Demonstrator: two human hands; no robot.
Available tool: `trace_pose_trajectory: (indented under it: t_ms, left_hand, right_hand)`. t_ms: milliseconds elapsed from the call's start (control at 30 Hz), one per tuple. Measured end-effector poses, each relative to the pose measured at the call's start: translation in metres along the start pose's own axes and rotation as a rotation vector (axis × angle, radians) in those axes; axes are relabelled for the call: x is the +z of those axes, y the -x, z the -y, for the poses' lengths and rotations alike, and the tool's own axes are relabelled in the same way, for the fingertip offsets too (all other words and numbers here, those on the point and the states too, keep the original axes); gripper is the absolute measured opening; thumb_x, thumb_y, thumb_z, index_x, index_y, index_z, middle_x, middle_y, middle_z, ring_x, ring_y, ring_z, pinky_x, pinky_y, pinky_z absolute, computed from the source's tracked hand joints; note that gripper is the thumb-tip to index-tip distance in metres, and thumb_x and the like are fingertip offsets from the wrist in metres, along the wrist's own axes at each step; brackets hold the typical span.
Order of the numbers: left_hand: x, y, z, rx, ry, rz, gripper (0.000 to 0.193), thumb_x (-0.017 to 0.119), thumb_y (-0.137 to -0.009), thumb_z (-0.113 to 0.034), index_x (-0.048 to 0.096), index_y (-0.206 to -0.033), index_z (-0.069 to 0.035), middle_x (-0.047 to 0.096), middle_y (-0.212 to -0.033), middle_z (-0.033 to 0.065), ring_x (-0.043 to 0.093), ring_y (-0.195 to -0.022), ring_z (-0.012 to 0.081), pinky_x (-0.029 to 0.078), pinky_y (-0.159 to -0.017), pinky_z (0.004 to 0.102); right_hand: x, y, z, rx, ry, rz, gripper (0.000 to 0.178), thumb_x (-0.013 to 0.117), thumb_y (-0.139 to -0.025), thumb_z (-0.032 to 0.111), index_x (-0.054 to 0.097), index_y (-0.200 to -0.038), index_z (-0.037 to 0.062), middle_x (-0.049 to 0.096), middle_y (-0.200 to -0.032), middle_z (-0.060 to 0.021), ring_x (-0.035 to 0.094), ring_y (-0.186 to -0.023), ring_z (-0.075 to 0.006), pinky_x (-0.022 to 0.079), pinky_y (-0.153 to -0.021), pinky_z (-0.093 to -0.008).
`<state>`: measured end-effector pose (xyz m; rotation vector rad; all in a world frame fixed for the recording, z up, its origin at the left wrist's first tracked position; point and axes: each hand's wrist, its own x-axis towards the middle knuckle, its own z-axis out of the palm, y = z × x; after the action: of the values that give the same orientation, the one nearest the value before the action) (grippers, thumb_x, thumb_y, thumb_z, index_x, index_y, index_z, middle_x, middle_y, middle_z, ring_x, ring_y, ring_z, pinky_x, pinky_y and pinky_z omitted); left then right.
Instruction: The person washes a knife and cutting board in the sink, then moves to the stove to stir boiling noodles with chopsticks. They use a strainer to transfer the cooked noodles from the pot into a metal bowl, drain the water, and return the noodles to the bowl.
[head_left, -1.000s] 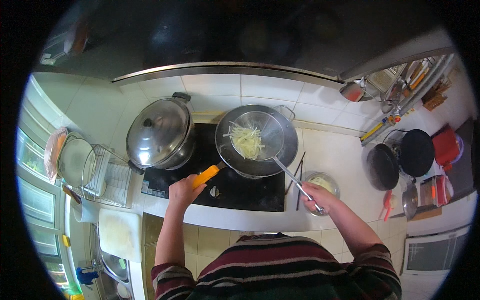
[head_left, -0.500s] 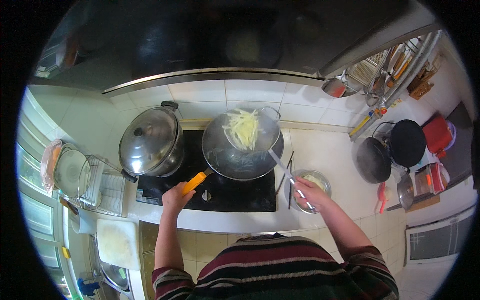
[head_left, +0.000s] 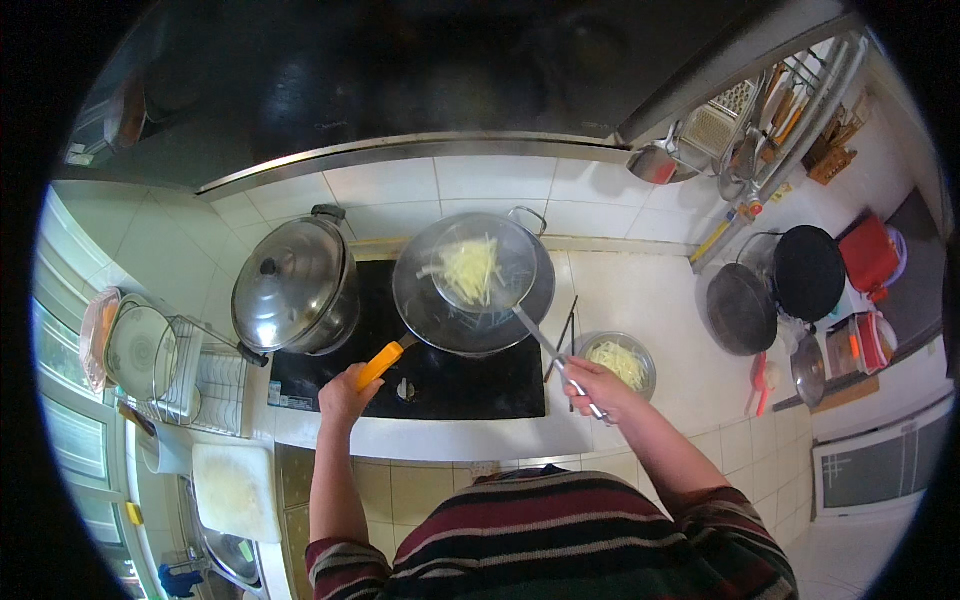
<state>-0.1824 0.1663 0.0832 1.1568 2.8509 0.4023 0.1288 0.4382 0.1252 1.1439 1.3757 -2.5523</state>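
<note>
My left hand (head_left: 342, 392) is closed round the orange handle (head_left: 380, 366) of a dark wok (head_left: 415, 305) on the cooktop. My right hand (head_left: 598, 390) grips the long metal handle of a strainer (head_left: 517, 262), which is held over the wok's mouth. In the strainer lies a heap of pale yellow-green vegetable shreds (head_left: 470, 272); their exact kind I cannot tell. Just beyond my right hand, a metal bowl (head_left: 650, 378) holds more of these shreds (head_left: 615, 360). A pair of dark chopsticks (head_left: 564, 338) lies on the counter between wok and bowl.
A large lidded steel pot (head_left: 290, 285) stands left of the wok on the black cooktop (head_left: 470, 393). Farther left are a dish rack (head_left: 215, 385) and a white cutting board (head_left: 235, 490). Dark pans (head_left: 742, 310) hang at the right, and a range hood (head_left: 400, 165) overhangs the back.
The view has shifted a little. The shreds in the strainer have settled into a more compact, slightly blurred heap. My right hand covers less of the bowl now. Both grips stay the same.
</note>
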Motion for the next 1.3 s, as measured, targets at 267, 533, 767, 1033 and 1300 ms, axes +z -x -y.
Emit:
trace_pose_trajectory:
  t_ms: [267,533,767,1033,1300]
  left_hand:
    - [0.003,0.000,0.001,-0.005,-0.005,-0.005,0.047,0.068,-0.073,-0.041,0.056,-0.109,-0.014,0.065,-0.087,0.0093,0.063,-0.077,0.0263,0.050,-0.067,0.0346]
    - [-0.003,0.007,-0.016,-0.098,0.065,0.024,0.043,0.069,-0.075,-0.031,0.058,-0.110,-0.010,0.065,-0.093,0.0105,0.063,-0.083,0.0250,0.050,-0.072,0.0332]
    - [0.000,0.009,-0.019,-0.094,0.077,-0.014,0.041,0.069,-0.075,-0.029,0.058,-0.109,-0.010,0.065,-0.087,0.0103,0.064,-0.078,0.0250,0.050,-0.068,0.0336]
    - [0.000,0.010,-0.021,-0.107,0.098,-0.013,0.043,0.069,-0.076,-0.029,0.057,-0.112,-0.009,0.065,-0.089,0.0123,0.064,-0.080,0.0253,0.050,-0.069,0.0330]
    - [0.007,0.010,-0.008,-0.110,0.129,0.002,0.042,0.068,-0.076,-0.030,0.057,-0.111,-0.009,0.065,-0.091,0.0123,0.063,-0.082,0.0268,0.050,-0.071,0.0346]
  right_hand:
    - [-0.022,0.041,-0.029,-0.013,-0.064,-0.058,0.036,0.047,-0.092,0.025,0.041,-0.126,0.0145,0.042,-0.067,0.0014,0.034,-0.044,-0.0042,0.030,-0.037,-0.0190]
    - [-0.094,0.158,-0.091,-0.180,0.251,-0.502,0.047,0.051,-0.089,0.019,0.038,-0.134,0.0161,0.046,-0.065,0.0015,0.040,-0.047,-0.0062,0.037,-0.041,-0.0219]
    - [-0.131,0.184,-0.152,-0.649,1.176,-0.939,0.044,0.059,-0.082,0.013,0.047,-0.125,0.0124,0.063,-0.087,-0.0120,0.061,-0.067,-0.0251,0.050,-0.064,-0.0330]
    - [-0.127,0.201,-0.162,-0.349,1.263,-1.035,0.046,0.060,-0.080,0.011,0.047,-0.124,0.0121,0.061,-0.089,-0.0166,0.061,-0.079,-0.0305,0.050,-0.068,-0.0361]
    - [-0.130,0.208,-0.154,-0.204,0.213,-0.785,0.046,0.053,-0.088,0.014,0.040,-0.132,0.0097,0.047,-0.062,0.0009,0.041,-0.046,-0.0074,0.038,-0.041,-0.0230]
